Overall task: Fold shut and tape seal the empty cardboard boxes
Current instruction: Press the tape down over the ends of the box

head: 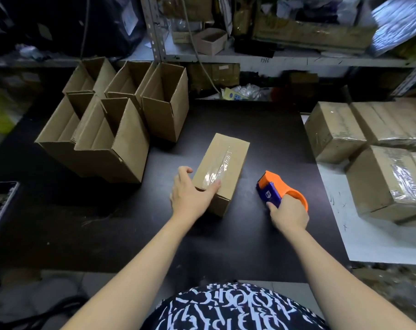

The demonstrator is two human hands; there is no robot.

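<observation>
A closed cardboard box (226,160) lies in the middle of the black table (261,129), with a strip of clear tape along its top seam. My left hand (190,194) rests on its near end, thumb pressing on the tape and fingers spread past the box's left edge. To the right of the box, my right hand (289,214) grips an orange and blue tape dispenser (277,188) that sits on the table. Several open, unfolded cardboard boxes (111,125) stand at the back left with their flaps up.
Taped cardboard boxes (369,148) are stacked on a white surface at the right. A phone (1,204) lies at the table's left edge. Cluttered shelves (250,44) run along the back, with a small open box and bags on them.
</observation>
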